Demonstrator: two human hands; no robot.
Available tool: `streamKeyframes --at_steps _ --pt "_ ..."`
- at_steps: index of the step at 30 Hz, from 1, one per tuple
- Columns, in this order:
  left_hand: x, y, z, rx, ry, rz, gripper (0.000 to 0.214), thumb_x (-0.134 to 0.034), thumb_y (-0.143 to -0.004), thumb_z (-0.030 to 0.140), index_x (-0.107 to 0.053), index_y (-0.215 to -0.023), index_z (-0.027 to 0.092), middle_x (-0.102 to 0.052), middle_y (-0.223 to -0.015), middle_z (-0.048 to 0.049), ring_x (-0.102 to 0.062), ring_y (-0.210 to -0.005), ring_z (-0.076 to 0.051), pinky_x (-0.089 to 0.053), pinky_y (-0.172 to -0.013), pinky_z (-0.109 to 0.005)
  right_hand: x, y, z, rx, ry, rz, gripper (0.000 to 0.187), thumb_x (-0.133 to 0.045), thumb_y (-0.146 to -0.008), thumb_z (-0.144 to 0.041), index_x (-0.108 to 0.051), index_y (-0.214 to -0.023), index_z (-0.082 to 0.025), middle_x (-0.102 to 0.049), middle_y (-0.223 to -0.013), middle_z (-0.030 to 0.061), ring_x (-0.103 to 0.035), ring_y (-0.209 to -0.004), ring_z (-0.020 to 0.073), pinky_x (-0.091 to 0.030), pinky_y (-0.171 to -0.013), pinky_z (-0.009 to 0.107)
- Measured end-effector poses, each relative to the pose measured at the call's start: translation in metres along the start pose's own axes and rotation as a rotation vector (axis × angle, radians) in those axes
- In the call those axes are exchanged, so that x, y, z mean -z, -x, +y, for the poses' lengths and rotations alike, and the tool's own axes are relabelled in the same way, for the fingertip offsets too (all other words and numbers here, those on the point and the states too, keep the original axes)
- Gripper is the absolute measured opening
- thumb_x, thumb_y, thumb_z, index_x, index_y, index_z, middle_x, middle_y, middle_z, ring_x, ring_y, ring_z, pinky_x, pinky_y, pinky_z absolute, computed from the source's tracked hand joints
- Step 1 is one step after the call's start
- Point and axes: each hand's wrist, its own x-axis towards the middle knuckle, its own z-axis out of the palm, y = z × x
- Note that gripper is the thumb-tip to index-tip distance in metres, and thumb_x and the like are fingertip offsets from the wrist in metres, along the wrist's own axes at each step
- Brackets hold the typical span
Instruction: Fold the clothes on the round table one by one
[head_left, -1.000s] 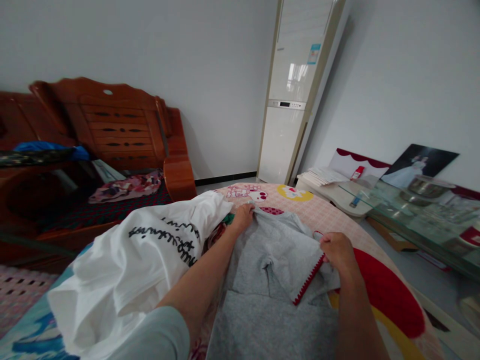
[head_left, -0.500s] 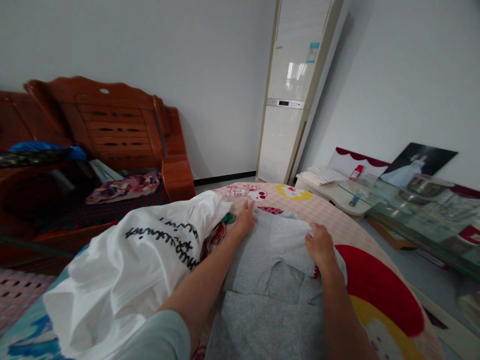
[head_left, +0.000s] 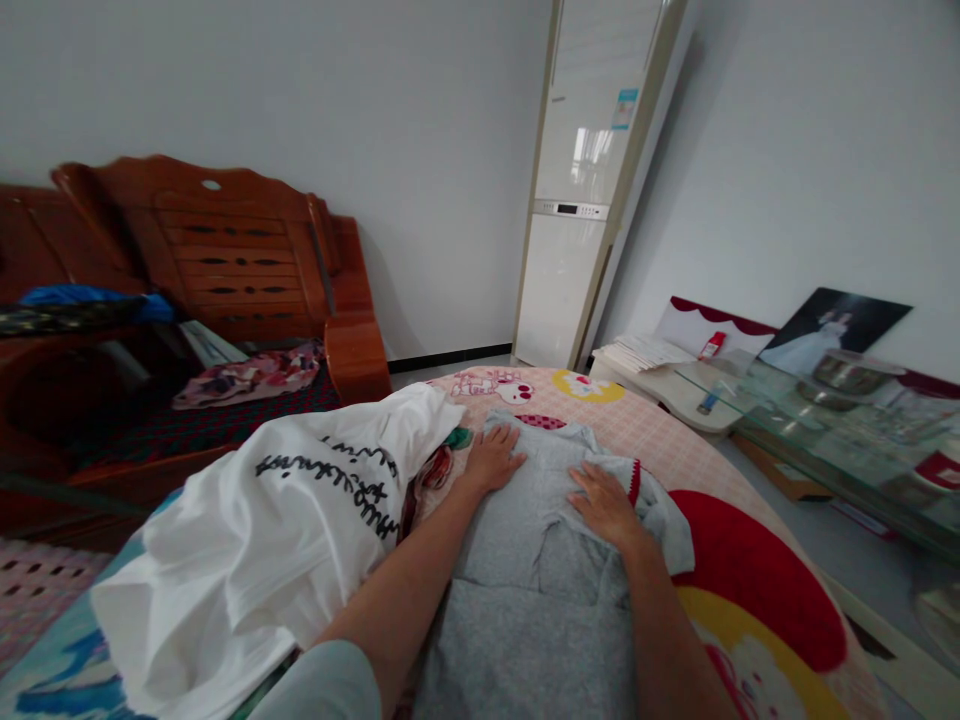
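Observation:
A grey garment (head_left: 525, 620) with a red-trimmed edge at its right lies spread over a round table's patterned cloth (head_left: 645, 430). Flat on its upper left part rests my left hand (head_left: 493, 458), fingers stretched out. My right hand (head_left: 606, 503) lies on its upper right part, fingers spread, holding nothing. To the left, beside my left forearm, is a heaped white shirt (head_left: 262, 540) with black lettering. Some dark, patterned fabric shows between the white shirt and my left arm, mostly covered.
A wooden sofa (head_left: 240, 250) holding a pink patterned cloth (head_left: 251, 378) stands at left. Behind the table is a tall white air conditioner (head_left: 564, 280). At right, a glass shelf (head_left: 795, 410) carries metal bowls, near a cabinet with papers (head_left: 646, 352) and a photo (head_left: 836, 330).
My right hand has let go of the garment's right edge, moved left and flattened onto it. The red-trimmed edge now lies folded out. My left hand has come slightly nearer and lies flat.

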Motion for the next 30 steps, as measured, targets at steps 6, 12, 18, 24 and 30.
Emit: streamKeyframes --at_steps 6,12,18,24,30 --pt "0.014 0.004 0.032 0.045 0.011 -0.079 0.054 -0.048 -0.090 0.033 -0.039 -0.140 0.013 -0.035 -0.150 -0.0187 -0.032 -0.139 -0.031 -0.027 -0.112 -0.051 -0.001 0.000 0.000 0.001 0.073 -0.014 0.048 -0.048 -0.090 -0.031 -0.053 -0.135 -0.015 -0.044 -0.145 0.0169 -0.038 -0.135 0.0297 -0.026 -0.111 0.043" --pt "0.002 0.015 0.069 -0.257 0.125 -0.088 0.051 -0.038 -0.096 0.038 -0.037 -0.142 0.016 -0.035 -0.151 -0.0132 -0.033 -0.140 -0.024 -0.027 -0.114 -0.042 -0.005 -0.003 0.003 0.001 0.009 0.068 0.043 -0.053 -0.086 -0.027 -0.060 -0.127 -0.015 -0.051 -0.139 0.0156 -0.044 -0.131 0.0264 -0.031 -0.109 0.041" --pt "-0.018 0.021 0.061 -0.290 0.077 -0.096 0.056 -0.026 -0.097 0.051 -0.031 -0.146 0.023 -0.030 -0.154 -0.0112 -0.025 -0.143 -0.027 -0.019 -0.114 -0.052 0.018 -0.004 0.027 -0.105 -0.058 0.310 0.036 -0.044 -0.088 -0.019 -0.065 -0.117 -0.014 -0.067 -0.118 0.0124 -0.060 -0.112 0.0222 -0.041 -0.100 0.032" --pt "-0.015 0.021 0.060 -0.322 0.084 -0.106 0.060 -0.024 -0.096 0.055 -0.028 -0.148 0.025 -0.026 -0.156 -0.0106 -0.024 -0.143 -0.028 -0.018 -0.113 -0.054 0.029 0.003 0.042 -0.360 0.163 0.377 0.043 -0.046 -0.089 -0.018 -0.052 -0.128 -0.002 -0.064 -0.116 0.0214 -0.061 -0.107 0.0275 -0.041 -0.093 0.035" --pt "-0.011 0.024 0.061 -0.395 0.086 -0.114 0.067 -0.026 -0.091 0.067 -0.030 -0.147 0.030 -0.026 -0.156 -0.0099 -0.023 -0.143 -0.031 -0.013 -0.112 -0.061 0.011 0.004 0.049 -0.460 0.184 0.275 0.036 -0.048 -0.090 -0.032 -0.062 -0.109 -0.005 -0.068 -0.103 0.0208 -0.064 -0.099 0.0285 -0.042 -0.086 0.035"
